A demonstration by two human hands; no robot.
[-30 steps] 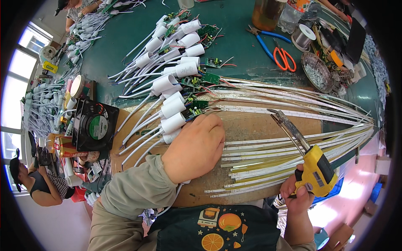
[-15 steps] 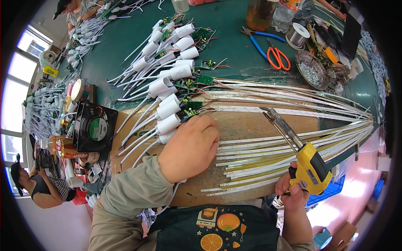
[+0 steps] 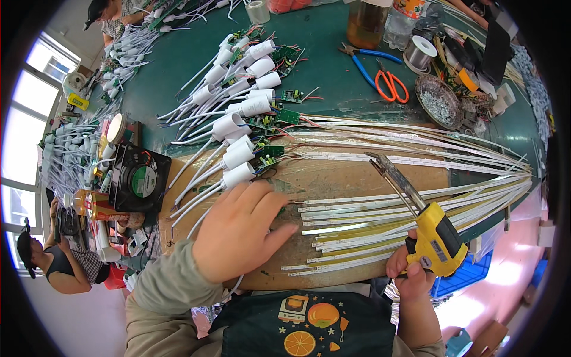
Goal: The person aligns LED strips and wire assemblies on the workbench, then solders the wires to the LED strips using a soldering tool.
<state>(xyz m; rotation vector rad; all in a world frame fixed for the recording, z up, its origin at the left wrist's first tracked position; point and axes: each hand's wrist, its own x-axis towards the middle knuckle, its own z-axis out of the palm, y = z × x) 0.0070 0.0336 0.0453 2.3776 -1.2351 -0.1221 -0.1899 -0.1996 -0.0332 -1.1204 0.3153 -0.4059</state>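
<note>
My left hand (image 3: 241, 229) hovers low over the board, thumb and fingers apart. It hides a white lamp base, with white cable showing beside it. Just beyond my fingers lie white lamp bases (image 3: 238, 175) with cables and small green circuit boards (image 3: 270, 153). To the right, thin red wires reach long white LED strips (image 3: 369, 157). In my right hand (image 3: 410, 273) is a yellow-and-black soldering gun (image 3: 439, 238), gripped by its handle. Its dark tip points up and left, above a fan of strips (image 3: 357, 243) whose left ends lie near my left thumb.
Blue-handled pliers (image 3: 366, 62), orange-handled scissors (image 3: 391, 87), a solder spool (image 3: 420, 53) and a dish of pale bits (image 3: 440, 101) stand at the back right. A black fan (image 3: 140, 178) sits at left. Other people work at far left. More lamp bases (image 3: 71, 149) are piled there.
My left hand has drawn back toward me and to the left, its fingers spreading from a closed pose. A wired strip end now shows beside it. The soldering gun has barely moved.
</note>
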